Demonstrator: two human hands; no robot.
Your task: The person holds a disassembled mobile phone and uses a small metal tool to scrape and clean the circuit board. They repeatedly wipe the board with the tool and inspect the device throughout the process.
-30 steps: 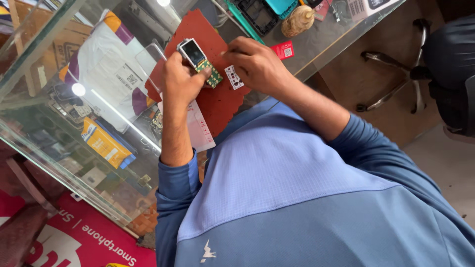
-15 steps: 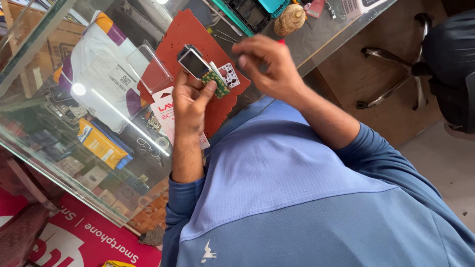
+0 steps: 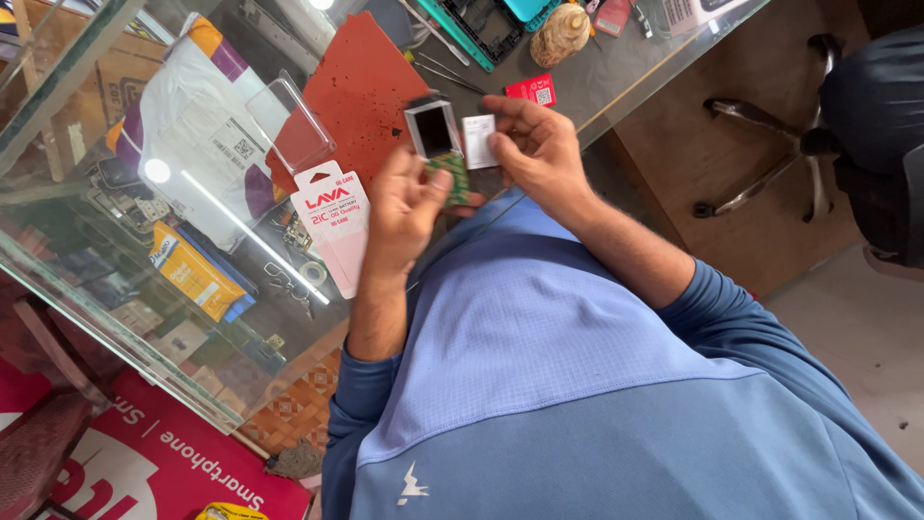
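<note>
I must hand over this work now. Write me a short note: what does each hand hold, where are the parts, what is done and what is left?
Left hand: holds a small phone board with its screen, green circuit side showing.
Right hand: pinches a small white part beside the screen.
Parts: red mat, tweezers and teal phone frame lie on the glass counter.
Done: the board is out of any casing.
Left: the white part is not yet fitted.

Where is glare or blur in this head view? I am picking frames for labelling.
Head view: lamp reflections leave a bright spot and streak on the glass counter top; the phone circuit board with screen in the left hand is sharp; the right hand is sharp too; the office chair sits in dimmer light.
</note>
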